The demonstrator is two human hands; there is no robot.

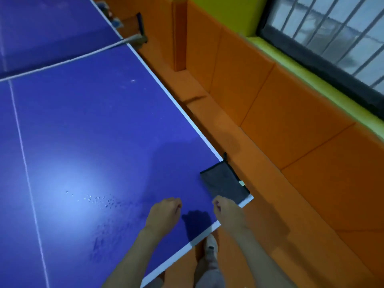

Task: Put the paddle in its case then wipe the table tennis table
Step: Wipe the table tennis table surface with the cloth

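Note:
The blue table tennis table (99, 125) fills the left of the view, with its near right corner by my hands. A dark grey cloth (223, 183) with black trim lies on that corner. My right hand (227, 214) hovers at the cloth's near edge with its fingers curled; whether it grips the cloth is unclear. My left hand (164, 213) is above the table just left of it, with fingers loosely curled and nothing in them. Small water droplets (97, 200) and smeared streaks (108, 235) mark the surface left of my hands. No paddle or case is in view.
The net (62, 61) crosses the table at the top left, clamped to a post (140, 38). Orange padded panels (270, 125) line the floor and wall to the right, under a barred window (336, 34). My foot (211, 246) stands below the table's near edge.

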